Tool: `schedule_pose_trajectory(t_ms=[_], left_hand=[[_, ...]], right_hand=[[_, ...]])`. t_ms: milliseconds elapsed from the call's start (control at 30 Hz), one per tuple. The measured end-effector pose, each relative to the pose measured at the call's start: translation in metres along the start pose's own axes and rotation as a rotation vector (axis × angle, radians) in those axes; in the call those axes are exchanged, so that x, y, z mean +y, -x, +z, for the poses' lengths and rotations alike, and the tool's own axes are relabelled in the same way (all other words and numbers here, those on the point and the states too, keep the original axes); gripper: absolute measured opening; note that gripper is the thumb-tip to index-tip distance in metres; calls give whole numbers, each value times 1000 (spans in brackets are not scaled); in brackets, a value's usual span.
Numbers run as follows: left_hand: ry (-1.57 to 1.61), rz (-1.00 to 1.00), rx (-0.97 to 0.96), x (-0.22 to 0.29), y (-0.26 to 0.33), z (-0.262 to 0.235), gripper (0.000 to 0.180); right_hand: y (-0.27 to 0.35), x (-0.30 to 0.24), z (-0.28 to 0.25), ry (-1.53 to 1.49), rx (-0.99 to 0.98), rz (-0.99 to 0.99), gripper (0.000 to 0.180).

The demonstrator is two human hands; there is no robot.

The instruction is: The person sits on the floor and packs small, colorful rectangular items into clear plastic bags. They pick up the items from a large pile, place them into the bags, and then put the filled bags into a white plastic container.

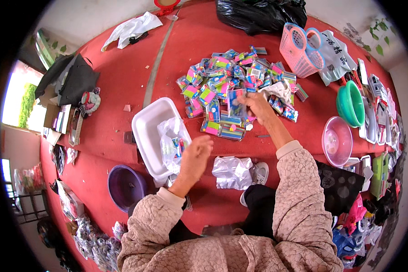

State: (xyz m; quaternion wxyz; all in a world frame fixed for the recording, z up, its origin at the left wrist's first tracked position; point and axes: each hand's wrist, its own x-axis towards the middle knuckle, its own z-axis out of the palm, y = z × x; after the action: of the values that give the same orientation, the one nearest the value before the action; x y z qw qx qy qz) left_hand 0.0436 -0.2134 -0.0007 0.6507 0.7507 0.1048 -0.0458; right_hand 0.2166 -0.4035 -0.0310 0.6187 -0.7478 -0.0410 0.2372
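My right hand (257,107) is closed on a small clear packet (235,103) with blue and red colouring, held over the near side of a big pile of packets (220,84). These are flat and coloured pink, green and blue. Beside the white plastic basin (139,123) is my left hand (196,156), its fingers loosely curled and smeared by motion. Inside the basin lies a clear plastic bag (168,128) with a few blue and green packets showing in its lower part. My left hand is just right of that bag; whether it touches it is hard to tell.
A silvery plastic bag (232,173) lies by my shoes. Left stands a purple basin (127,188). On the right are a pink basin (337,140), green basins (350,104) and a pink basket (299,56). A black bag (260,16) sits behind the pile.
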Motion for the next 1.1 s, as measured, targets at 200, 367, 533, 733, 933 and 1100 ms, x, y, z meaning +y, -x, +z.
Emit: schedule_pose_trajectory(t_ms=[200, 367, 533, 733, 933, 1100], left_hand=[[967, -479, -71, -17, -13, 3, 29], [786, -637, -52, -32, 4, 9, 23], [690, -768, -155, -18, 11, 19, 23], [638, -746, -188, -17, 10, 18, 28], [573, -735, -192, -18, 13, 16, 28], [541, -732, -206, -12, 13, 15, 27]], right_hand=[[56, 6, 68, -101, -687, 82, 23], [54, 36, 57, -31, -720, 162, 24], [35, 87, 18, 924, -20, -152, 38], [32, 119, 27, 1182, 19, -184, 52], [24, 118, 34, 1040, 102, -40, 52], [-1, 136, 12, 597, 296, -74, 41]])
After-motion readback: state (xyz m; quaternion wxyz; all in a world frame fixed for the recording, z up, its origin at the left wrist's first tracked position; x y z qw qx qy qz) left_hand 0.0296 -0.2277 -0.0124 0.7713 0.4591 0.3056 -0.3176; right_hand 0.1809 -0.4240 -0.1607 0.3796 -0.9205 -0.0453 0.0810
